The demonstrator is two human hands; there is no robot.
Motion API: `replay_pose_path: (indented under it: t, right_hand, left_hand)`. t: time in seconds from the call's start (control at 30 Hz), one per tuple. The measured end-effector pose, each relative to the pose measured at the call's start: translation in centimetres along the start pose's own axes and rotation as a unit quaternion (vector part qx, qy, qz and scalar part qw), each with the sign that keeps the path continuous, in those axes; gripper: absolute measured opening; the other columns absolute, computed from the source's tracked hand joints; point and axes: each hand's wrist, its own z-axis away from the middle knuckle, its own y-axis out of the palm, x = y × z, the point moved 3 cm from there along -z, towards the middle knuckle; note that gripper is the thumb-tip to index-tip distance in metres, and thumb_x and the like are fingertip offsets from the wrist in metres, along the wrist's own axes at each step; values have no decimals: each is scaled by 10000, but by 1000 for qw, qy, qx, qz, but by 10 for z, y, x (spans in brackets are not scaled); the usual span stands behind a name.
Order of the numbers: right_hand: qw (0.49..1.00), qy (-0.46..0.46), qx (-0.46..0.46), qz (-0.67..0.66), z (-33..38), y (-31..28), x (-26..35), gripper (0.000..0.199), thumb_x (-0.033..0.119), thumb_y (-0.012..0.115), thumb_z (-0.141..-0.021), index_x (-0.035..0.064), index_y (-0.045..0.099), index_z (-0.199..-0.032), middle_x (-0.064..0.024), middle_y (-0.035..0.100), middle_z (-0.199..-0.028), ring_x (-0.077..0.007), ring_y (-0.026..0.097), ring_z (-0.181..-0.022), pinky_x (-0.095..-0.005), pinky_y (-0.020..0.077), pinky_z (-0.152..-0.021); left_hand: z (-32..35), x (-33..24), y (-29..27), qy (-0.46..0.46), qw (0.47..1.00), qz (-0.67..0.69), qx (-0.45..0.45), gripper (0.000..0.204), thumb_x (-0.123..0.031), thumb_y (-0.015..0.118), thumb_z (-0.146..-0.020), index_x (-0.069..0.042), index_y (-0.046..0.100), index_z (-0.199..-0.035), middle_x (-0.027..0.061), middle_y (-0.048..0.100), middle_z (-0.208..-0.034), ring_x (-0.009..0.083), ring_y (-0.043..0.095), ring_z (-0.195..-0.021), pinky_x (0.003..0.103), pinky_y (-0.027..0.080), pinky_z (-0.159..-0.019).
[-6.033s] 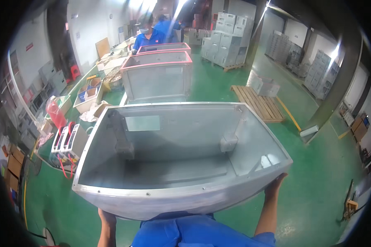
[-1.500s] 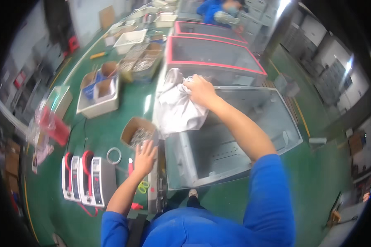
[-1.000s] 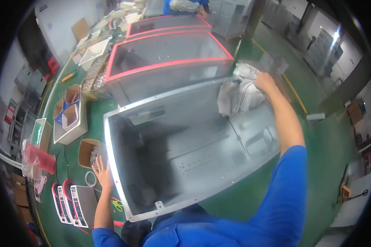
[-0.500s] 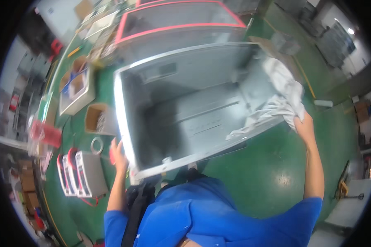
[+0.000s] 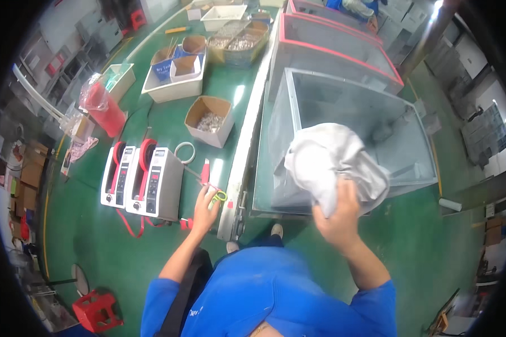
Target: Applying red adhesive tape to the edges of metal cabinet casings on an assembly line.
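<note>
I had the right hand (image 5: 340,216) clenched tight around a bunched white rag (image 5: 331,165), held up over the near rim of the grey metal cabinet shell (image 5: 343,121). Half a second before, that rag trailed along the shell's right-hand edge with my arm stretched far out; at this moment it was pulled back in and balled up close to my chest, above the front corner. Read that as one wiping pass along the rim finished, rag regathered for another.

The left hand (image 5: 205,205) had shifted too: earlier it gripped the shell's left edge, now it lay on the green workbench (image 5: 95,241), fingers loosely curled at the yellow-handled scissors (image 5: 211,185). Touching or just beside, I could not tell; no firm grasp visible.

Two tape dispensers (image 5: 143,180) stood left of that hand, a cardboard box of small parts (image 5: 209,119) beyond. A red-rimmed shell (image 5: 331,48) stood behind mine.
</note>
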Motion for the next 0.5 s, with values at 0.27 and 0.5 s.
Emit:
replay_pose_path:
  t: [0.27,0.5]
  right_hand:
    - [991,-70,-71,89,-66,27,26,616,95,688,-605,4,444,-1163,-213,432,-957,-387,483,-873,-418,419,-741]
    - [917,-139,-370,52,-170,-66,86,398,140,587,-745,-40,512,-1091,-206,534,-1071,-324,492,-1031,-372,374,-879]
  left_hand:
    - [52,29,-36,-38,997,39,48,332,-124,594,-769,-38,557,-1087,209,443,-1209,343,486,-1063,372,413,-875]
    - [110,72,-68,-28,999,3,36,331,-130,594,-767,-38,553,-1082,187,463,-1180,341,475,-1066,374,406,-878]
